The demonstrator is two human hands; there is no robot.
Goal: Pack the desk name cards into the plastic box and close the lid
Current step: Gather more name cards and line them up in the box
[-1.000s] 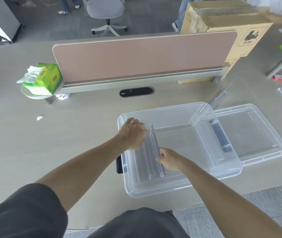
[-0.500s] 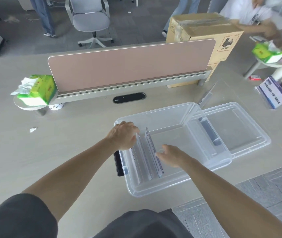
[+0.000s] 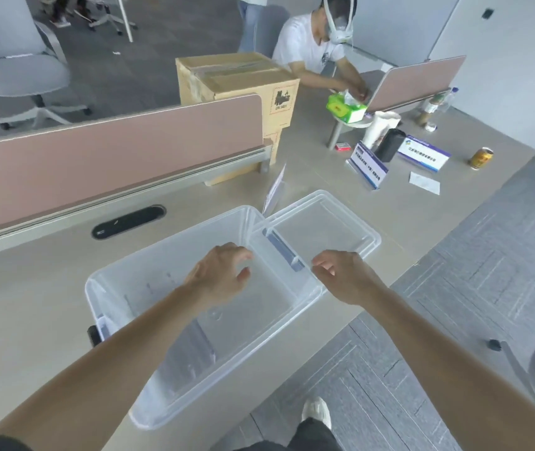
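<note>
beige desk (image 3: 32,297), grey carpet floor (image 3: 455,320), pink divider (image 3: 113,154). clear plastic box (image 3: 175,395) at desk edge, lid (image 3: 350,219) off beside it. name cards (image 3: 367,166) well apart, far right. left hand (image 3: 219,276) over box, right hand (image 3: 346,276) at its rim; fingers loosely spread, holding nothing.

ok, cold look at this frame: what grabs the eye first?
The big clear plastic box at the near desk edge, with both bare hands over it: the left hand above its inside, the right hand at its right rim, both empty. Its lid lies flat on the desk just right of it. Farther right stand two blue-and-white name cards not yet packed, and a cardboard carton rises behind the divider.
</note>
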